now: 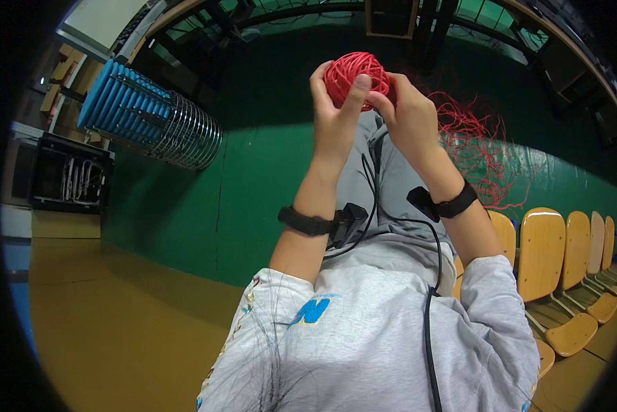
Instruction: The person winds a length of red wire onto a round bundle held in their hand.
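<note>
Yarn ball: ball of red cord (356, 77), round and tightly wound, held up in front of the person's chest between both hands, above the grey lap.
Left hand: left hand (336, 117) cups the ball from its left side; the thumb lies up across the front of the ball and the other fingers curl round behind it, so the fingers are clamped on the ball.
Right hand: right hand (408, 113) presses against the ball's right side; the fingers are drawn together at the ball's edge, pinched on the cord there, though exactly which strand they grip is too small to tell.
Loose cord: tangle of loose red cord (476, 147), spread out to the right of the ball and just behind the right hand, trailing down toward the chairs.
Wrists: black wristband (307, 223) on the left wrist and black wristband (456, 204) on the right, each with a small black box attached; both sit below the ball.
Cable: black cable (428, 323) runs from the wrists down over the grey sweatshirt (370, 336).
Chairs: row of wooden seats (562, 275), below and right of the ball.
Drum: blue and metal wire drum (150, 117), well to the left of the ball.
Wall: green wall (267, 178), behind the ball.
</note>
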The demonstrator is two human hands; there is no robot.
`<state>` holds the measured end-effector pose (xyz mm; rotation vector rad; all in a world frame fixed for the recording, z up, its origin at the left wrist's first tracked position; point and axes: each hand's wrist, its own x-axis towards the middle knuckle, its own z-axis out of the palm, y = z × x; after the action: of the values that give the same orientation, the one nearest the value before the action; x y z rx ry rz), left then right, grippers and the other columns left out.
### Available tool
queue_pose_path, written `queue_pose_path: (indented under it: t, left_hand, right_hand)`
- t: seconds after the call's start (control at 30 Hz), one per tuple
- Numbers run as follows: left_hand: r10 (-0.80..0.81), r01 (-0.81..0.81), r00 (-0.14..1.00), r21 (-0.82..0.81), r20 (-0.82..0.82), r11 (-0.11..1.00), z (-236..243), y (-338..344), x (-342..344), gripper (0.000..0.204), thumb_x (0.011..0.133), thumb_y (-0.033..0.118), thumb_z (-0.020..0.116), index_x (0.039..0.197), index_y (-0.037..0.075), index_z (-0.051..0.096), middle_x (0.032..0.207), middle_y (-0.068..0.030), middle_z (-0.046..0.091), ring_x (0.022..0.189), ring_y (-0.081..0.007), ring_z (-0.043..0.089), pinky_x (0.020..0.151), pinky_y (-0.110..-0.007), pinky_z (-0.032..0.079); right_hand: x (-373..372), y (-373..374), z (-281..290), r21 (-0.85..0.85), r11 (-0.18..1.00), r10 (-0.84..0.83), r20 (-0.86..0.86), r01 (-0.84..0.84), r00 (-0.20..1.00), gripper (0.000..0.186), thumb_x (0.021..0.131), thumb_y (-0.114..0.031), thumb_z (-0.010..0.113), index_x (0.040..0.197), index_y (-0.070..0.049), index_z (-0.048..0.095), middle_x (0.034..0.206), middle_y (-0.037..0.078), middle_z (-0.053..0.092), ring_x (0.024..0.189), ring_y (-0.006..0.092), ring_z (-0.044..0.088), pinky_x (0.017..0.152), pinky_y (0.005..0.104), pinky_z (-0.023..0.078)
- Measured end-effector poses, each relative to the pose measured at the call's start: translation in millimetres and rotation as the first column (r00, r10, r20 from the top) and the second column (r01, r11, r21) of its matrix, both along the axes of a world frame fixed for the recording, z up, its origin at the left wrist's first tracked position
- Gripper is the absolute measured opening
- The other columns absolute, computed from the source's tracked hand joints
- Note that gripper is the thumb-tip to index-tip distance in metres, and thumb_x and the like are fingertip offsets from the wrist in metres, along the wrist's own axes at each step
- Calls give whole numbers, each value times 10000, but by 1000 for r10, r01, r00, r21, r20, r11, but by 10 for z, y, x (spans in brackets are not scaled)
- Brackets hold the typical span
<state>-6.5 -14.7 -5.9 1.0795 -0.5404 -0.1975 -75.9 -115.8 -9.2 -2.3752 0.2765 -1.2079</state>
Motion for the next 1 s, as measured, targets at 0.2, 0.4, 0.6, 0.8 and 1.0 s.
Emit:
queue_pose_path:
  t: [0.2,0.4,0.6,0.8,1.0]
  left_hand:
    - [102,-98,985,37,-141,994,-101,16,144,573,773,347,711,1147,9,439,1043,-107,537,915,-160,556,761,-267,490]
    - [56,-54,994,27,-92,998,-73,104,222,479,797,278,697,1136,14,485,1019,-92,575,888,-145,577,751,-263,499]
    - [-97,102,985,22,-144,995,4,216,220,452,823,308,658,1131,17,501,1001,-91,597,884,-159,603,750,-290,523]
    - [-498,477,804,-146,-324,866,190,330,133,599,858,555,458,1142,32,522,1027,-119,615,903,-225,626,722,-368,553]
    - [-798,649,479,-465,-367,603,54,320,127,581,878,544,413,1206,71,483,1088,-132,588,924,-278,620,725,-442,557]
  right_hand:
    - [-42,74,27,-166,986,11,-53,-20,999,484,771,-411,651,1040,-18,565,761,114,647,638,244,641,527,305,497]
    - [-239,47,211,-43,979,193,-87,-197,977,161,781,-246,671,819,-91,650,712,47,631,560,185,597,497,287,462]
    - [-303,-98,395,285,903,353,-69,-321,933,190,765,-192,710,850,-42,628,617,26,572,522,96,521,475,224,401]
    - [-226,-240,274,731,538,513,111,-420,851,544,774,-200,722,1209,-48,434,541,-68,414,462,1,335,434,174,263]
    - [-192,-136,63,848,-129,686,451,-515,571,699,761,-254,722,1319,-78,339,597,-69,440,457,9,287,426,176,205]
